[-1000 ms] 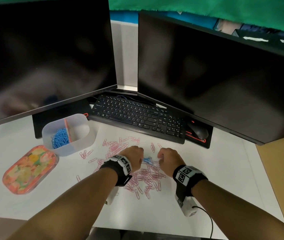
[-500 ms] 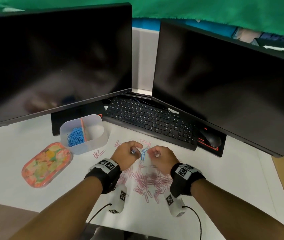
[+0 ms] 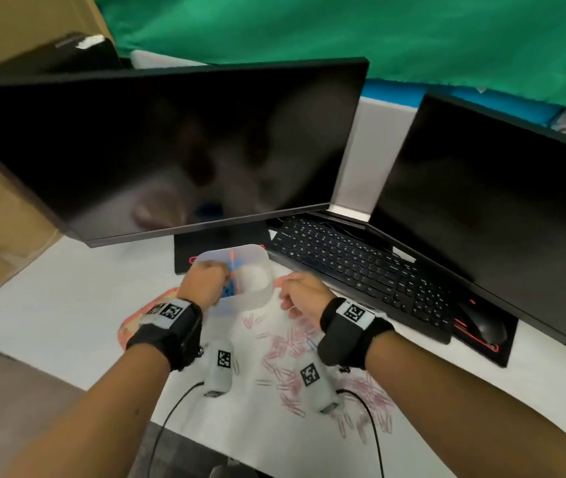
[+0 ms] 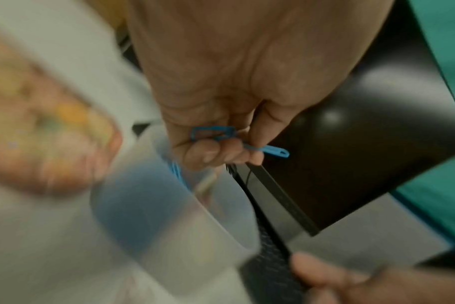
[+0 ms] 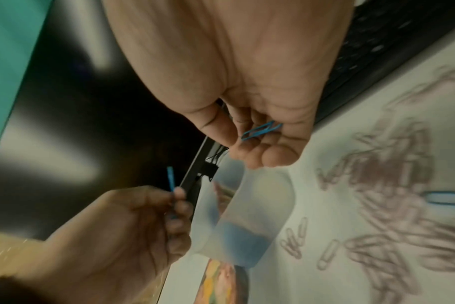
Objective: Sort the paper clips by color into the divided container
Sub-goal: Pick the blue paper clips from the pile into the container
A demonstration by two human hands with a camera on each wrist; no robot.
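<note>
My left hand (image 3: 205, 281) hovers over the left compartment of the translucent container (image 3: 257, 300) and pinches blue paper clips (image 4: 213, 131) in curled fingers. That compartment holds a heap of blue clips (image 3: 228, 292); an orange divider (image 3: 231, 258) separates it from the right compartment, where I see no clips. My right hand (image 3: 300, 291) hangs just right of the container, its fingers curled round another blue clip (image 5: 261, 129). Several pink clips (image 3: 288, 350) lie scattered on the white table below my wrists, with one blue clip (image 5: 444, 197) among them.
A floral lid (image 3: 130, 326) lies left of the container, partly hidden under my left wrist. Two dark monitors (image 3: 171, 150) stand close behind it. A black keyboard (image 3: 361, 267) and a mouse (image 3: 485, 326) sit to the right. Cables trail from both wrist cameras.
Both hands rose from the pink pile with blue clips and moved far-left to the container. The left hand is now over its left compartment. The head view swung left.
</note>
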